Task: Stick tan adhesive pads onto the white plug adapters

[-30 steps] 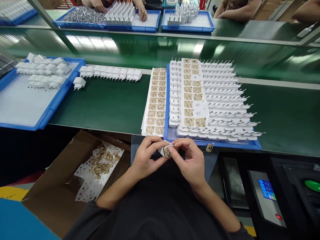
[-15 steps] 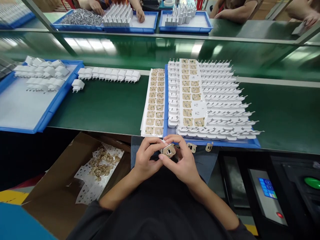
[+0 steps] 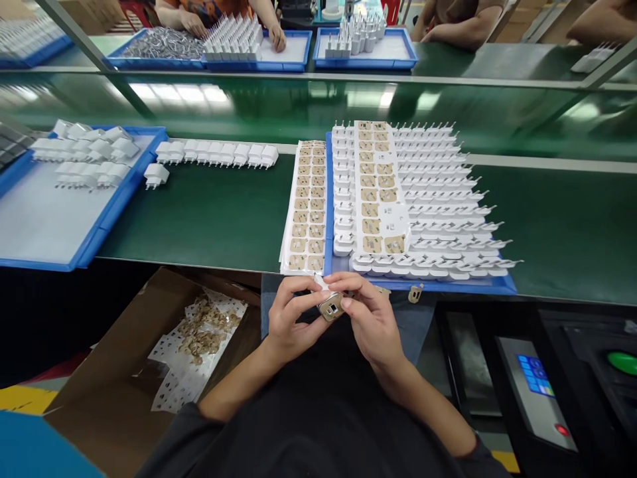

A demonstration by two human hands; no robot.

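To my left, white plugs (image 3: 89, 174) in a blue tray (image 3: 50, 229) and a row of plugs (image 3: 216, 153) on the tabletop (image 3: 209, 216) look done, though their pronged faces are turned out of sight. Just off the near edge, my left hand (image 3: 293, 315) grips 1 single plug (image 3: 321, 283) wearing a tan sticker (image 3: 330, 308); my right hand (image 3: 375, 325) pinches its other side, fingers hiding part. Rightward, prong-up plugs (image 3: 440, 199) seem left to do, some covered by a part-used sheet (image 3: 394, 216).
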